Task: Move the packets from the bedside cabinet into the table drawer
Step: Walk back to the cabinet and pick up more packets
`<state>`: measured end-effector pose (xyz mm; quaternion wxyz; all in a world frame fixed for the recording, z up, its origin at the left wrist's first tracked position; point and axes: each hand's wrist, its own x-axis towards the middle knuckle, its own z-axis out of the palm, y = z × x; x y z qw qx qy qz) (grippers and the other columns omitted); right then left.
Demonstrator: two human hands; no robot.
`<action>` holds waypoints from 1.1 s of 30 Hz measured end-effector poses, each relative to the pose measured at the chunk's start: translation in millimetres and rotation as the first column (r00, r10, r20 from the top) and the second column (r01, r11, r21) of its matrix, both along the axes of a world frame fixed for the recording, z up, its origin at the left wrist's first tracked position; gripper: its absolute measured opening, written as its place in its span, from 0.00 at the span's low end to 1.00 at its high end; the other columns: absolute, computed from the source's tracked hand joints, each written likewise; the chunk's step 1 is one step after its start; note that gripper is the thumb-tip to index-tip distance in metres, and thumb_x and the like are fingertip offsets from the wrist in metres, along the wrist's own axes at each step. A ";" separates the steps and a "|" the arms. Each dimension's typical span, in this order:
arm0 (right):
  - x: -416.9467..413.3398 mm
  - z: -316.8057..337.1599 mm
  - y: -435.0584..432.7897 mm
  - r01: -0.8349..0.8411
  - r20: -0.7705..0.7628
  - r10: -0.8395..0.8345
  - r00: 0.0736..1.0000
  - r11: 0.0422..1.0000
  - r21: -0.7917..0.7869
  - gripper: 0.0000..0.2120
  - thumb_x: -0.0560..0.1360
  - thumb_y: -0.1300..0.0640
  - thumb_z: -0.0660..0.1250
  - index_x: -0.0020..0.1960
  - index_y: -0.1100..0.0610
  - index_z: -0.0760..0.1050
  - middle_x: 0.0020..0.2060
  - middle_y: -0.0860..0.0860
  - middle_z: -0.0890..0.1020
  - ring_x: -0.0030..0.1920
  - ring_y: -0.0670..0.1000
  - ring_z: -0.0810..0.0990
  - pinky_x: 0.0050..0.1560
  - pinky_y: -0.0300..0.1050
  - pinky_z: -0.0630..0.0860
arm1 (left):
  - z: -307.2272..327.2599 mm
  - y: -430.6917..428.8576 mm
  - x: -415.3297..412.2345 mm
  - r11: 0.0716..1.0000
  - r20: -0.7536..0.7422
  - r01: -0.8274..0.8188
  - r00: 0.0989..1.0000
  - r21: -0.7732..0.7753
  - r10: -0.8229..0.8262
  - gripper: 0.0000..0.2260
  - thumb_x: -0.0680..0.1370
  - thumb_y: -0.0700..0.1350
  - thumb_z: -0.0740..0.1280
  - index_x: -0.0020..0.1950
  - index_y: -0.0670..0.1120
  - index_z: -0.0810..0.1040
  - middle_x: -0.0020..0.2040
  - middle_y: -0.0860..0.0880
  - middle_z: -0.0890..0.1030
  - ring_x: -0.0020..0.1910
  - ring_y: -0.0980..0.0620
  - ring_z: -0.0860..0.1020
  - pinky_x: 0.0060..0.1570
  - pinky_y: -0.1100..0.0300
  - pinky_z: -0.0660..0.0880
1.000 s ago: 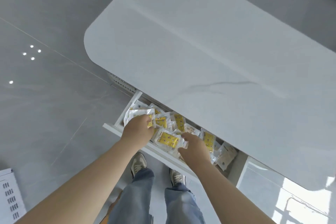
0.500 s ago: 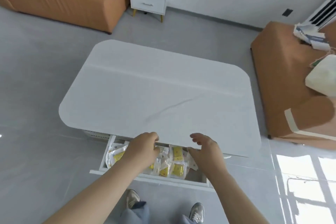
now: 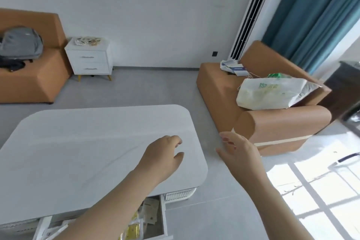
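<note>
Left grip [image 3: 165, 154] is loosely curled over the tabletop [image 3: 78, 152], right grip [image 3: 239, 152] is spread past its edge; nothing is held by either; remaining packets [image 3: 87, 40] are piled on the bedside cabinet [image 3: 89, 60], well apart; stored packets [image 3: 134, 229] lie in the open drawer [image 3: 163, 218]; risks judged: drawer may be knocked in walking off, loose pile spilled when scooped; compared with half a second earlier, both grips are lifted from the drawer.

A grey backpack [image 3: 21, 44] sits on one orange sofa [image 3: 39, 85], a white bag [image 3: 270, 94] on another sofa [image 3: 284, 122].
</note>
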<state>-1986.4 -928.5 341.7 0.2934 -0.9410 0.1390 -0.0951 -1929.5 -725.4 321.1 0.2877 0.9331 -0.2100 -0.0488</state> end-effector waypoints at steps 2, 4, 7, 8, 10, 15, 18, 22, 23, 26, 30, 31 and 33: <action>-9.3 18.8 -43.7 0.033 0.051 -0.033 0.998 0.999 0.000 0.19 0.71 0.55 0.73 0.61 0.50 0.77 0.53 0.45 0.81 0.55 0.47 0.78 0.54 0.45 0.74 | 19.0 -46.2 -1.6 0.999 0.046 0.020 0.999 -0.026 -0.019 0.14 0.79 0.49 0.62 0.64 0.50 0.72 0.61 0.55 0.76 0.59 0.55 0.74 0.54 0.64 0.69; -15.8 34.6 -81.1 0.048 0.090 -0.047 0.995 0.999 -0.010 0.19 0.71 0.55 0.73 0.61 0.50 0.77 0.52 0.45 0.81 0.54 0.47 0.78 0.54 0.44 0.75 | 35.5 -86.1 0.4 0.998 0.084 0.045 0.996 -0.047 -0.041 0.14 0.78 0.49 0.62 0.63 0.51 0.73 0.59 0.55 0.76 0.57 0.55 0.75 0.54 0.62 0.70; -18.7 51.4 -129.5 0.080 0.137 -0.077 0.988 0.997 -0.021 0.19 0.70 0.56 0.73 0.61 0.51 0.77 0.52 0.46 0.81 0.53 0.47 0.78 0.53 0.41 0.73 | 55.5 -135.7 8.0 0.995 0.117 0.082 0.990 -0.065 -0.074 0.13 0.78 0.50 0.63 0.62 0.50 0.73 0.57 0.55 0.76 0.55 0.54 0.75 0.52 0.60 0.72; -17.4 55.7 -144.5 0.096 0.145 -0.092 0.985 0.995 -0.020 0.19 0.70 0.56 0.73 0.61 0.51 0.77 0.52 0.46 0.81 0.53 0.46 0.78 0.52 0.39 0.72 | 60.0 -151.0 12.2 0.993 0.125 0.094 0.989 -0.066 -0.085 0.13 0.78 0.50 0.63 0.62 0.50 0.73 0.57 0.55 0.76 0.55 0.54 0.75 0.52 0.60 0.72; -11.6 61.3 -173.2 0.126 0.158 -0.120 0.980 0.992 -0.027 0.18 0.71 0.55 0.73 0.61 0.50 0.77 0.52 0.45 0.81 0.53 0.45 0.77 0.52 0.38 0.70 | 67.0 -180.6 23.1 0.990 0.140 0.117 0.984 -0.073 -0.106 0.13 0.78 0.50 0.63 0.62 0.51 0.73 0.57 0.55 0.76 0.55 0.53 0.75 0.52 0.59 0.72; 24.3 66.4 -237.5 0.177 0.164 -0.161 0.973 0.980 -0.088 0.19 0.71 0.54 0.72 0.62 0.49 0.76 0.53 0.45 0.81 0.54 0.46 0.78 0.52 0.39 0.71 | 73.1 -248.8 63.1 0.982 0.184 0.171 0.971 -0.085 -0.153 0.14 0.78 0.50 0.64 0.63 0.51 0.73 0.58 0.55 0.77 0.56 0.54 0.75 0.52 0.61 0.72; 55.4 67.9 -273.6 0.196 0.152 -0.173 0.973 0.969 -0.148 0.20 0.72 0.51 0.72 0.63 0.47 0.75 0.54 0.43 0.80 0.55 0.46 0.78 0.52 0.41 0.74 | 75.3 -287.1 98.7 0.976 0.197 0.195 0.965 -0.097 -0.173 0.14 0.78 0.50 0.64 0.63 0.51 0.73 0.58 0.56 0.77 0.57 0.54 0.75 0.54 0.59 0.73; 96.5 74.9 -315.4 0.211 0.117 -0.193 0.974 0.963 -0.165 0.21 0.72 0.51 0.71 0.64 0.46 0.73 0.56 0.42 0.79 0.56 0.45 0.77 0.51 0.39 0.72 | 82.2 -331.9 145.8 0.973 0.192 0.215 0.962 -0.084 -0.196 0.15 0.78 0.51 0.64 0.64 0.52 0.73 0.59 0.55 0.77 0.56 0.54 0.75 0.51 0.62 0.72; 107.0 75.5 -325.3 0.214 0.112 -0.197 0.974 0.961 -0.173 0.21 0.72 0.50 0.71 0.64 0.45 0.73 0.56 0.42 0.79 0.56 0.45 0.77 0.52 0.38 0.73 | 84.2 -342.6 157.0 0.972 0.195 0.223 0.959 -0.072 -0.205 0.15 0.78 0.51 0.63 0.65 0.52 0.73 0.58 0.55 0.77 0.54 0.54 0.75 0.50 0.63 0.71; 138.0 76.1 -356.3 0.198 0.096 -0.183 0.978 0.962 -0.187 0.22 0.72 0.51 0.71 0.65 0.45 0.73 0.56 0.42 0.79 0.57 0.45 0.76 0.53 0.38 0.72 | 87.8 -375.3 188.1 0.973 0.194 0.222 0.959 -0.064 -0.206 0.15 0.78 0.51 0.64 0.64 0.52 0.73 0.57 0.54 0.76 0.50 0.54 0.75 0.47 0.64 0.69; 180.0 73.9 -401.4 0.169 0.071 -0.157 0.985 0.963 -0.210 0.22 0.73 0.53 0.70 0.65 0.46 0.72 0.58 0.42 0.79 0.58 0.46 0.76 0.53 0.39 0.72 | 87.1 -419.9 226.8 0.976 0.189 0.213 0.961 -0.046 -0.200 0.15 0.78 0.52 0.64 0.64 0.52 0.73 0.59 0.55 0.77 0.52 0.54 0.76 0.50 0.62 0.72; 192.6 71.9 -414.4 0.161 0.070 -0.149 0.986 0.963 -0.217 0.22 0.73 0.53 0.70 0.65 0.46 0.72 0.59 0.42 0.79 0.58 0.46 0.77 0.53 0.39 0.73 | 86.1 -431.9 237.8 0.978 0.190 0.207 0.962 -0.036 -0.196 0.15 0.78 0.51 0.64 0.64 0.52 0.73 0.59 0.55 0.76 0.53 0.54 0.76 0.50 0.63 0.72; 220.0 68.9 -441.8 0.140 0.067 -0.128 0.989 0.964 -0.226 0.22 0.73 0.51 0.70 0.66 0.46 0.73 0.59 0.43 0.79 0.57 0.47 0.77 0.54 0.41 0.75 | 84.6 -455.8 259.5 0.983 0.199 0.179 0.965 -0.025 -0.171 0.15 0.78 0.51 0.64 0.65 0.52 0.73 0.59 0.54 0.76 0.54 0.54 0.76 0.49 0.64 0.70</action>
